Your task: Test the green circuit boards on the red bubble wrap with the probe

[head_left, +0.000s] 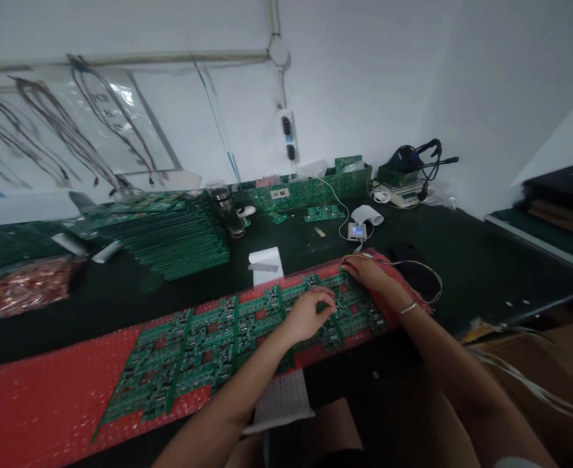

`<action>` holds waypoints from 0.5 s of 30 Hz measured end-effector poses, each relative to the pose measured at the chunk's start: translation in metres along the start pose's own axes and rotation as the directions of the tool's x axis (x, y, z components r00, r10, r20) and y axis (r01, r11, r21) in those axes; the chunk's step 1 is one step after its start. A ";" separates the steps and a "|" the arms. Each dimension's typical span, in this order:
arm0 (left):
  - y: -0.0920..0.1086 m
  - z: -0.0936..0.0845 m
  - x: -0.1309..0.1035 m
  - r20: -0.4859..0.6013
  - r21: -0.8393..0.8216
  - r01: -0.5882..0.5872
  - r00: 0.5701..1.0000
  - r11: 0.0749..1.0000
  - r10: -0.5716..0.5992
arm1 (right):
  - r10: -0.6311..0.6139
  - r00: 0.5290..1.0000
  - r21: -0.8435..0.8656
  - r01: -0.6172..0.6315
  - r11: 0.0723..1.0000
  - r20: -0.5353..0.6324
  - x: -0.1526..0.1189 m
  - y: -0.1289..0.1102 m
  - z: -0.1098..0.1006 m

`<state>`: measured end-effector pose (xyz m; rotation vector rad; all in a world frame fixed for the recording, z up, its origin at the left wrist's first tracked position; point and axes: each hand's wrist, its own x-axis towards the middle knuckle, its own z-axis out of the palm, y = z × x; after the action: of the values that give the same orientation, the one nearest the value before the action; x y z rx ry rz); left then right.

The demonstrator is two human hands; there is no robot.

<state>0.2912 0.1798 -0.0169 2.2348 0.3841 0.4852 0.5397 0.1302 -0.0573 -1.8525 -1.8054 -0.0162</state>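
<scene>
A row of green circuit boards (213,341) with dark components lies on red bubble wrap (47,396) along the front of the bench. My left hand (310,313) is over the right part of the row, its fingers curled toward the thumb. Whatever those fingers may hold is too small to make out. At the far edge of the rightmost board, my right hand (368,272) has its fingers bent down and closed. A thin cable (420,263) passes by this hand and loops to the right; what the fingertips grip is hidden.
A small meter (357,231) with a lit screen stands behind my right hand. Stacked green boards (179,231) and a flask (227,211) are at the back left. A paper with a ruler (265,266) lies behind the row. A black pouch (415,273) lies at right.
</scene>
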 end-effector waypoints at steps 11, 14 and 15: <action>-0.012 0.013 0.010 0.020 0.111 0.010 1.000 0.994 -0.012 | -0.030 0.998 -0.023 0.031 0.999 0.046 0.005 -0.002 -0.002; -0.009 0.009 0.016 0.031 0.131 0.012 0.999 0.991 -0.016 | -0.042 0.999 0.054 0.041 0.998 0.028 0.007 0.003 0.000; -0.008 0.008 0.021 0.043 0.136 0.016 0.999 0.991 -0.022 | -0.040 0.999 0.093 0.039 0.995 0.002 0.008 0.005 0.001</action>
<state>0.3119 0.1886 -0.0231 2.3666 0.4266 0.4096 0.5445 0.1378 -0.0573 -1.7533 -1.8143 0.0565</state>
